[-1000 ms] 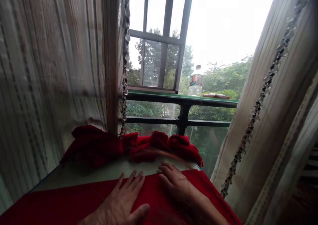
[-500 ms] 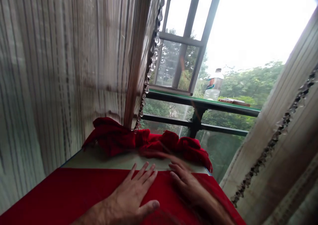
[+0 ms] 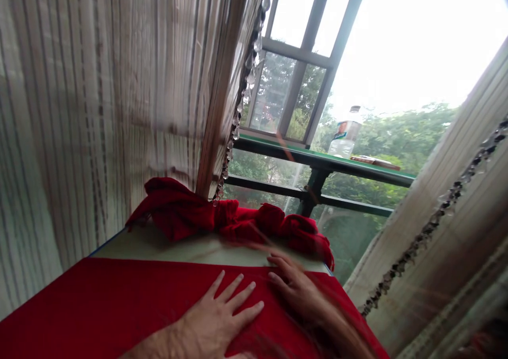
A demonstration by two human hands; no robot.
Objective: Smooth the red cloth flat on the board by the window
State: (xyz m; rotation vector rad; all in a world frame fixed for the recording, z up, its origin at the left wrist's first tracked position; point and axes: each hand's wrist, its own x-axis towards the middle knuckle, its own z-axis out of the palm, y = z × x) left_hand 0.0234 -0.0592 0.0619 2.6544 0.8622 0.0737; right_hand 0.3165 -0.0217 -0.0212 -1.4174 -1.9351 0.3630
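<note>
My left hand (image 3: 222,319) lies flat with fingers spread on a smooth red cloth (image 3: 99,301) that covers the near part of a pale table top (image 3: 190,249). Beside it, my right hand (image 3: 296,290) also rests flat on the cloth near its far edge, fingers stretched out and slightly blurred. Neither hand holds anything. A crumpled heap of red fabric (image 3: 222,219) sits along the table's far edge, just beyond my fingertips.
Striped beige curtains hang at the left (image 3: 99,94) and right (image 3: 448,200), each edged with beads. Beyond the table is a green window ledge (image 3: 317,160) with a plastic bottle (image 3: 344,134) and a flat object on it, an open window frame and trees outside.
The view has swung left and tilted. Both hands have stayed flat on the red cloth, sliding slightly on it; my left fingers have spread wider.
</note>
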